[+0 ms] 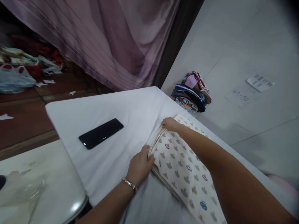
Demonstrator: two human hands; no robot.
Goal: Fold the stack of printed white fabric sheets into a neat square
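White tabletop: both hands grip patterned cloth, lengthwise slanting lower right.

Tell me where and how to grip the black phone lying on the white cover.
Probably best by both long edges, near the middle of the phone, coming from above on the left hand's side: thumb on the near edge, fingers on the far one. It is a slim slab lying flat on the white cover, with both long edges exposed.
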